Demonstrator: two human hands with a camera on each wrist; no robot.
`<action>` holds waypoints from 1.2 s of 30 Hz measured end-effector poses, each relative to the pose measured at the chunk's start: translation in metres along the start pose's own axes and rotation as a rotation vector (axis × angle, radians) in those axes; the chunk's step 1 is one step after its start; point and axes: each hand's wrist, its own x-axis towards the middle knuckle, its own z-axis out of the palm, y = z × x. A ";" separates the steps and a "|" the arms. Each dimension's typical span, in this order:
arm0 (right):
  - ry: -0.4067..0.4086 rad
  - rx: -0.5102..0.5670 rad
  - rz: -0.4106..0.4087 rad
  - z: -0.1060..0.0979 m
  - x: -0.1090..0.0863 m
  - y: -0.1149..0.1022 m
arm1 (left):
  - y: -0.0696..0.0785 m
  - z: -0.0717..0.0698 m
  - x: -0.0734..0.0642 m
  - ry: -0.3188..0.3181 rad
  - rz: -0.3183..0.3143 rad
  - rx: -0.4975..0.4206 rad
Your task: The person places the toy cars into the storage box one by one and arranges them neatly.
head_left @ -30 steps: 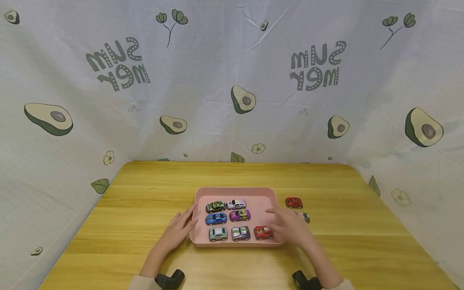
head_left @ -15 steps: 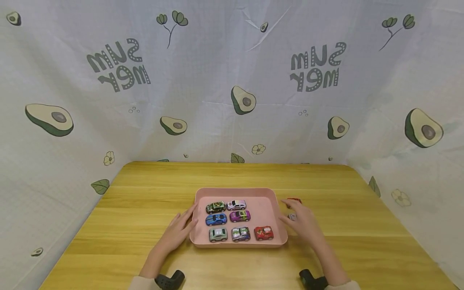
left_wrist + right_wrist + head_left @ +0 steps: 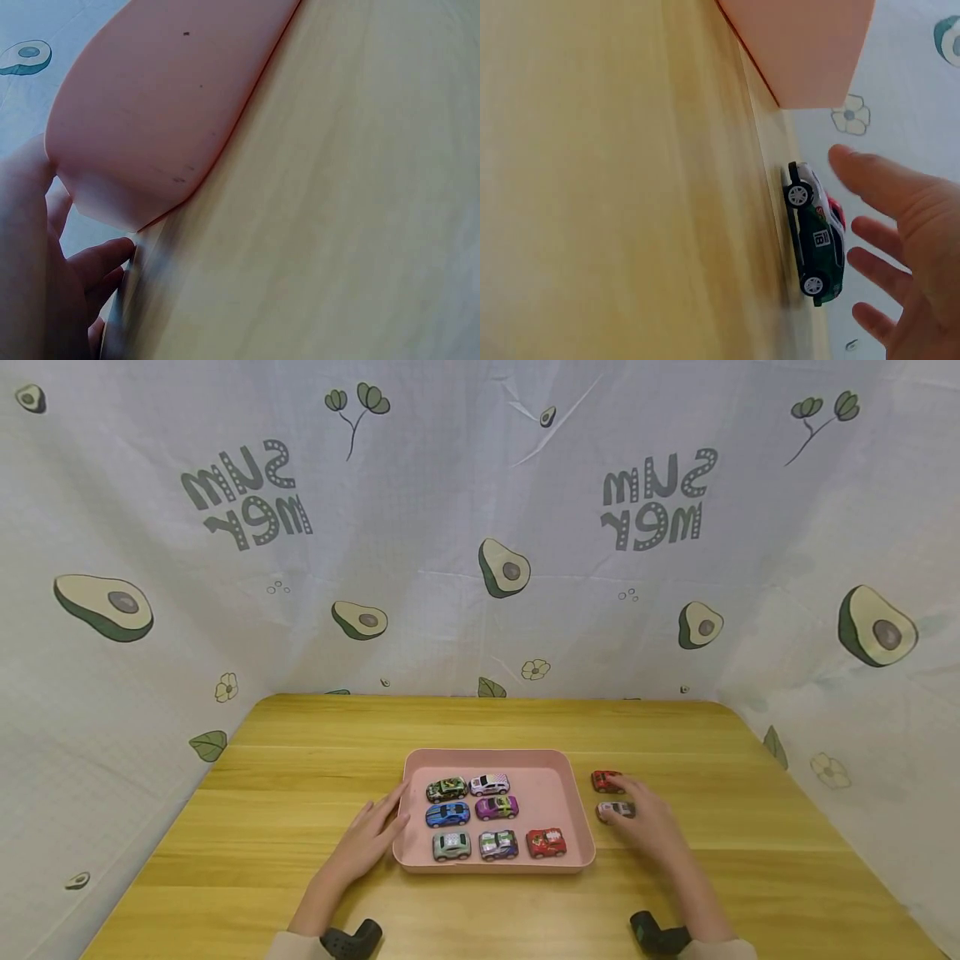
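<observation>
A pink tray (image 3: 532,758) holds several small toy cars, among them a blue car (image 3: 447,814), a purple car (image 3: 497,807) and a red car (image 3: 546,842). My left hand (image 3: 365,843) rests against the tray's left side, fingers extended and touching its rim; the left wrist view shows the tray's outer wall beside it. Right of the tray, my right hand (image 3: 651,827) reaches over a white-and-green toy car (image 3: 817,236) on the table. In the right wrist view its fingers are spread, apart from that car. Just behind sits another red toy car (image 3: 604,781), partly covered by the fingers.
The wooden table (image 3: 315,793) carries the tray near its middle. A white curtain (image 3: 435,527) printed with avocados hangs behind the table and along both sides. Inside the tray, the cars stand in rough rows, mostly left and front.
My right hand has moved from above the tray's right side to the toy cars on the table. The red car at the tray's front right is now uncovered. My left hand stays put.
</observation>
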 end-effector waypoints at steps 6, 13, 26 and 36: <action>-0.004 -0.010 0.002 0.002 0.000 0.008 | 0.001 0.000 -0.001 0.004 -0.003 -0.003; -0.015 0.001 -0.005 0.004 -0.002 0.013 | 0.000 0.001 0.000 -0.006 -0.021 -0.019; -0.078 0.038 0.004 0.005 -0.003 0.014 | 0.001 0.001 -0.003 0.010 -0.009 -0.009; -0.096 0.106 0.087 -0.004 0.001 0.003 | 0.003 0.000 -0.002 0.008 -0.012 0.000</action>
